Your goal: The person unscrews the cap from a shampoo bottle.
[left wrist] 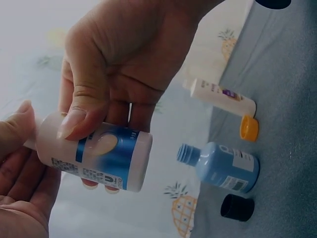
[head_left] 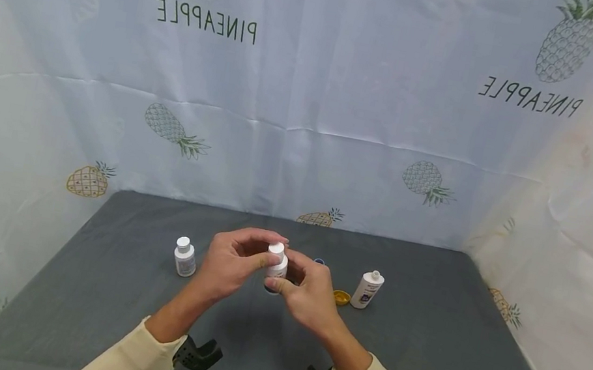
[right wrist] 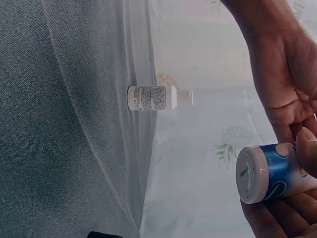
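Head view: the left hand [head_left: 230, 259] pinches a bottle [head_left: 278, 268] near its cap [head_left: 276, 247]; the right hand [head_left: 312, 293] grips its body [right wrist: 280, 171]. A yellow lid [head_left: 341, 298] lies on the desk [head_left: 255, 350].

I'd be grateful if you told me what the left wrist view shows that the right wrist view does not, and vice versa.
Only the left wrist view: the blue bottle with its neck uncovered, the black cap, the orange cap and the purple-labelled white bottle.

Only the right wrist view: a white bottle standing alone and the underside of the held bottle.

Both: the held bottle's side, parts of the left hand and right hand, the grey table and the pineapple-print backdrop.
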Motion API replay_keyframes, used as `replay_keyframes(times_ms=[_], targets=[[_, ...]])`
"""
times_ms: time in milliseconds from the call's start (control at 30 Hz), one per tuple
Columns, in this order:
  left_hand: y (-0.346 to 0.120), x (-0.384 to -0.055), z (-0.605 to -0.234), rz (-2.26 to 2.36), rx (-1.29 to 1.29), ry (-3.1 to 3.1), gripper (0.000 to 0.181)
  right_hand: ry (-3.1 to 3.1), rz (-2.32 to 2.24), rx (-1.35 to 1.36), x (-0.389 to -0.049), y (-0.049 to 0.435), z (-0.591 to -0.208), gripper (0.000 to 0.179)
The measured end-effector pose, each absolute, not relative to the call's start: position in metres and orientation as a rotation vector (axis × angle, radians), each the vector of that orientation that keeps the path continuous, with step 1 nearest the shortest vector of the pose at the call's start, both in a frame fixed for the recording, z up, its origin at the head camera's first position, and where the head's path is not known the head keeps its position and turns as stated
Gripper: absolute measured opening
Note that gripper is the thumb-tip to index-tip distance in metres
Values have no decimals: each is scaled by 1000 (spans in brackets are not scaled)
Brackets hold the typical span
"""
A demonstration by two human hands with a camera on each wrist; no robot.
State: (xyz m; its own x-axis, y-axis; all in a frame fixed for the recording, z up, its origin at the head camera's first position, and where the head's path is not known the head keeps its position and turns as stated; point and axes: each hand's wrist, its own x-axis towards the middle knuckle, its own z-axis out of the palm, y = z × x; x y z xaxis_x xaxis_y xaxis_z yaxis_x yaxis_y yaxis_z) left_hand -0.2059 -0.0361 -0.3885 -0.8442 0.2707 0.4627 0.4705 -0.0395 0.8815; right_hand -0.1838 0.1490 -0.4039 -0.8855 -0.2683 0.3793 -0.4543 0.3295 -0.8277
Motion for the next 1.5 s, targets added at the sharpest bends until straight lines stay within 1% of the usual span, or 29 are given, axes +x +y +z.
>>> replay_keyframes(times_ms=[367, 500, 667, 733, 1100, 1300, 1500], targets=[[-32, -208, -390, -1973, -803, -2061, 25, -2428, 1615, 631, -185, 149, -404, 41], [-35, -210, -391, -2005, -899, -2041, 24, -2429, 1627, 647, -186, 149, -404, 42], [-41, -213, -391, -2022, -1021, -2034, 28, -2433, 1623, 674, -189, 149, -403, 38], [-42, -214, -390, -2007, -1015, -2052, 29, -2445, 1624, 671, -190, 149, -403, 37], [-43, -218, -396, -2007, -954, -2052, 21, -2448, 1660, 695, -196, 150, -410, 45], [-42, -221, -398, -1994, -912, -2041, 21, -2417, 1673, 741, -200, 149, -413, 44], [-44, -225, -399, -2011, -1001, -2027, 25, -2400, 1685, 750, -204, 148, -414, 42]])
